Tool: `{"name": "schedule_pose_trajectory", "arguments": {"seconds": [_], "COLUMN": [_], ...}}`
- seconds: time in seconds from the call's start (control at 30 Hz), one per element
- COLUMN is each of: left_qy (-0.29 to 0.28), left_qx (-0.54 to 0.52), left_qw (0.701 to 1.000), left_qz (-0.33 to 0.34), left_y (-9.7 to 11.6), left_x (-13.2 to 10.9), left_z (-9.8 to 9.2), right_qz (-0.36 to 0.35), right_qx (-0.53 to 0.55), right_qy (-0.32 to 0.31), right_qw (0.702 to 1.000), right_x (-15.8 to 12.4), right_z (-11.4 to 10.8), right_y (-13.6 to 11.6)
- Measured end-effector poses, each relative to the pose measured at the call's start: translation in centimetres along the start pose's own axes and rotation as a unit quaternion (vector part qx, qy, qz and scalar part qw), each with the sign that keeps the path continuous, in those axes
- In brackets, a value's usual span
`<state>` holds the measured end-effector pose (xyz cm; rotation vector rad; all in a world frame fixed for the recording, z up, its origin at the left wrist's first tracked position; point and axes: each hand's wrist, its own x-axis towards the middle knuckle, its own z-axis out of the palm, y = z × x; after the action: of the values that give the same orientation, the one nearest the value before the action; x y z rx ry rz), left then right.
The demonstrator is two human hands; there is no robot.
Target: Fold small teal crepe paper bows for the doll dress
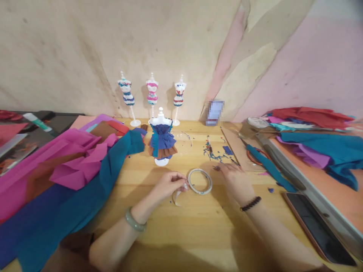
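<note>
My left hand (171, 185) is closed in a pinch on a short white strip of tape (177, 198), which curls down towards the table. Just right of those fingers, a thin white tape roll (189, 185) lies flat. My right hand (234, 179) is palm down beyond the roll, its fingers stretched forward and apart from the roll; its fingertips look dark and blurred. Behind my left hand stands a small white dress form (160, 113) wearing a ruffled dress (163, 138) of blue, teal and brown crepe paper.
Three small dress forms (152, 92) stand along the wall. Crepe paper sheets (113, 177) pile up at left; more teal paper (320, 143) lies at right. Scissors (255, 156), a phone (317, 226) and paper scraps (217, 154) are on the right side. A glue stick (38, 121) lies far left.
</note>
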<state>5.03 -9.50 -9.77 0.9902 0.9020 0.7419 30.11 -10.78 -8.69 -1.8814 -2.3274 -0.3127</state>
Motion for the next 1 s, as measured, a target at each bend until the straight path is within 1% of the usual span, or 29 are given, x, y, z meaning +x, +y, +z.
{"name": "schedule_pose_trajectory", "arguments": {"seconds": [0.07, 0.13, 0.2, 0.27, 0.33, 0.37, 0.4, 0.47, 0.53, 0.6, 0.7, 0.83, 1.0], "left_qy": [0.005, 0.010, 0.015, 0.021, 0.029, 0.033, 0.035, 0.034, 0.028, 0.023, 0.025, 0.029, 0.022], "left_qx": [-0.012, -0.021, -0.029, -0.039, -0.050, -0.056, -0.060, -0.064, -0.063, -0.057, -0.046, -0.036, -0.012], "left_qw": [1.000, 1.000, 0.999, 0.999, 0.998, 0.998, 0.997, 0.997, 0.997, 0.998, 0.999, 0.999, 1.000], "left_qz": [-0.001, -0.003, -0.006, -0.013, -0.019, -0.021, -0.022, -0.023, -0.021, -0.016, -0.007, -0.006, -0.012], "left_y": [0.0, 0.0, 0.0, 0.0, 0.1, 0.1, 0.1, 0.2, 0.1, 0.0, -0.1, -0.1, -0.3], "left_x": [0.1, 0.2, 0.3, 0.4, 0.4, 0.4, 0.4, 0.4, 0.4, 0.5, 0.4, 0.4, 0.4], "left_z": [0.0, 0.1, 0.2, 0.2, 0.3, 0.3, 0.3, 0.3, 0.3, 0.2, 0.1, 0.1, 0.1], "right_qz": [0.006, 0.000, 0.007, 0.041, 0.074, 0.079, 0.073, 0.036, -0.010, -0.040, -0.050, -0.064, -0.067], "right_qx": [-0.039, -0.055, -0.035, 0.035, 0.146, 0.207, 0.265, 0.353, 0.401, 0.415, 0.397, 0.357, 0.360], "right_qy": [-0.026, -0.039, -0.038, -0.016, 0.008, 0.007, -0.008, -0.083, -0.152, -0.188, -0.203, -0.218, -0.217], "right_qw": [0.999, 0.998, 0.999, 0.998, 0.986, 0.975, 0.961, 0.931, 0.903, 0.889, 0.894, 0.906, 0.905], "right_x": [-1.0, -1.6, -1.6, -1.3, -0.8, -0.6, -0.5, -0.4, -0.3, -0.1, 0.4, 1.1, 1.5], "right_z": [1.1, 1.8, 1.9, 1.5, 0.7, 0.2, -0.4, -1.6, -2.6, -3.4, -4.0, -3.9, -3.8], "right_y": [1.8, 3.0, 3.6, 3.8, 3.2, 2.5, 1.7, -0.3, -2.4, -4.1, -5.3, -5.6, -5.8]}}
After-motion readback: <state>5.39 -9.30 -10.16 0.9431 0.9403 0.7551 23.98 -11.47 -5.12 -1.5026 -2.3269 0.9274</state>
